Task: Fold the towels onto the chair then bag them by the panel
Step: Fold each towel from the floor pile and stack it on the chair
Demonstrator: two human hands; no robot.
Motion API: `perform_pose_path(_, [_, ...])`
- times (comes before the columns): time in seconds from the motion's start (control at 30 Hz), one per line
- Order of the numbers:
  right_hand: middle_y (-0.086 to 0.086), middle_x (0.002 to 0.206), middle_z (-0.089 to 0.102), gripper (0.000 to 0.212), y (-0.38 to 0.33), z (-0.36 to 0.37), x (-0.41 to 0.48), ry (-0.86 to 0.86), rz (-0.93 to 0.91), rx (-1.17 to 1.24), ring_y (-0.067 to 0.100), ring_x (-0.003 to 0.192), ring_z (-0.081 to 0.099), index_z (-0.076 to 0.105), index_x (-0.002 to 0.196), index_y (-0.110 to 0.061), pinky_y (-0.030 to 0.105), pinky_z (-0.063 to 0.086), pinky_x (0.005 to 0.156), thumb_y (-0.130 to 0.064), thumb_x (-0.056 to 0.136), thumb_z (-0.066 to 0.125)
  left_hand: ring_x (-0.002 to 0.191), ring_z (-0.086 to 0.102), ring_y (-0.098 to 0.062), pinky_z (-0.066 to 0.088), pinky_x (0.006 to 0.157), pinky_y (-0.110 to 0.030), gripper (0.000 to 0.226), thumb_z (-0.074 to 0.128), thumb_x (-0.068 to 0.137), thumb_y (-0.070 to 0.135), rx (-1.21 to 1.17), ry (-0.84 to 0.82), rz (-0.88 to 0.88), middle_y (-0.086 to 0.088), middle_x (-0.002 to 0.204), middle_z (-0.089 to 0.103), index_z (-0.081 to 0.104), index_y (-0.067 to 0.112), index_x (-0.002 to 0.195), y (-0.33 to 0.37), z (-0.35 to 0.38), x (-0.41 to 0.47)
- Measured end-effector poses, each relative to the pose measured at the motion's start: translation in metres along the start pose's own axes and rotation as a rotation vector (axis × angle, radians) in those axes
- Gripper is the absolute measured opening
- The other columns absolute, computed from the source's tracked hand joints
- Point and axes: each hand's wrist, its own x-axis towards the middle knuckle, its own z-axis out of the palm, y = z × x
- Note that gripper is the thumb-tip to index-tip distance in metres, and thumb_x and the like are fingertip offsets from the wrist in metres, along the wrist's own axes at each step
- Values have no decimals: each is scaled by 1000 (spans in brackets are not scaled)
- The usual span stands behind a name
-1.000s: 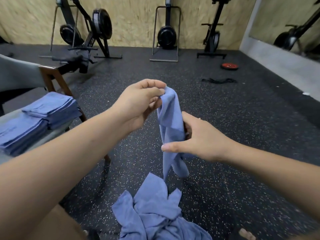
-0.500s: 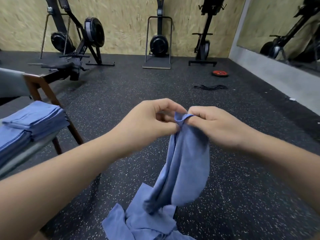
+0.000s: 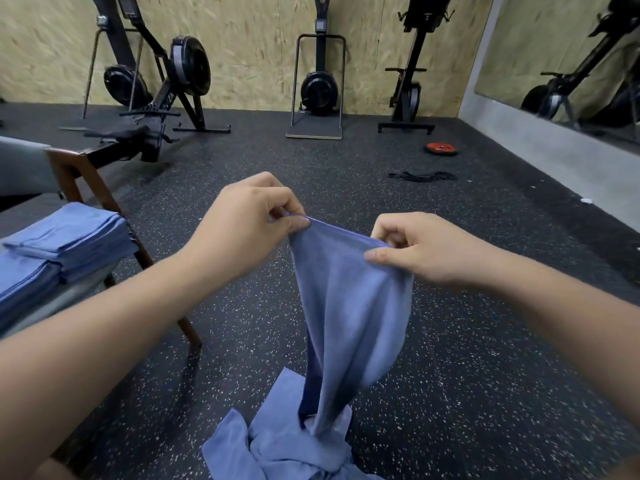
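Both hands are up in front, and between them hangs a blue towel [image 3: 353,306]. The left hand [image 3: 242,223] pinches one end of its top edge with thumb and curled fingers; the right hand [image 3: 426,249] pinches the other end the same way. The edge runs short and fairly taut between the two grips. Below it the cloth narrows and drops straight down, and its tail meets the heap [image 3: 277,448] of unfolded blue towels lying crumpled on the floor [image 3: 485,341] at the bottom of the view.

That floor is dark rubber, speckled white all over, and it runs right back to the wall [image 3: 242,46], which is pale chipboard. Three black machines stand against it: a rower [image 3: 173,81] on the left, a second machine [image 3: 318,88] on a flat base in the middle and a third [image 3: 412,81] to the right. On the floor near that last one lies a red plate [image 3: 441,148], with a black band [image 3: 420,176] coiled loosely just in front of it.

On the right, a mirror [image 3: 571,57] sits above a grey ledge [image 3: 536,143] and reflects more dark equipment.

Over on the left is the chair [image 3: 74,171], with brown wooden legs and a grey seat. Two stacks [image 3: 76,233] of folded blue towels sit side by side on it, touching, well apart from the hands.
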Motion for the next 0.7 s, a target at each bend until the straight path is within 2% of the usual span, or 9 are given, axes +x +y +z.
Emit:
perform_pose_path(0.13, [-17,66,61,21,15,-9,1,57,41,-25,0,58,49,68,81,-25,23,37,58,-36,92,82,76,61,9,37,67,-5,11,82,93,29,61,27,-84,17,78,67,75,28,85,-19,-3,-1])
perform_pose_path(0.2, [-9,69,66,20,23,-14,1,73,56,-3,2,60,51,70,81,-24,27,40,60,-36,93,82,71,58,13,36,62,-5,14,81,95,30,44,33,-136,18,71,65,72,28,83,-27,-5,-2])
perform_pose_path(0.27, [-3,73,70,19,29,-20,0,92,66,16,5,62,53,72,82,-23,31,42,63,-36,93,82,70,58,12,36,61,-6,16,80,96,33,45,28,-162,16,70,65,71,27,83,-33,-8,-3])
perform_pose_path(0.4, [-5,72,71,18,33,-31,-5,80,86,73,2,61,53,75,83,-20,20,39,58,-33,95,81,70,57,12,36,59,-7,20,77,98,36,60,28,-179,14,70,65,68,26,83,-38,-11,-4])
perform_pose_path(0.5, [9,77,74,17,36,-39,-8,103,98,147,6,64,54,75,85,-16,17,41,57,-28,96,80,68,58,6,36,59,-11,23,75,99,39,67,49,-189,12,71,65,65,26,83,-41,-13,-2])
perform_pose_path(0.6, [21,82,71,18,41,-45,-10,131,118,176,13,66,58,74,86,-13,23,47,61,-27,97,79,69,59,2,38,61,-13,25,75,98,41,63,71,-196,11,71,66,65,25,83,-45,-18,0])
perform_pose_path(0.7, [20,83,72,20,41,-49,-13,88,116,260,16,71,61,72,92,-8,31,50,69,-26,99,76,69,59,-3,42,61,-21,31,73,98,47,74,70,-222,9,70,66,63,24,80,-47,-20,0])
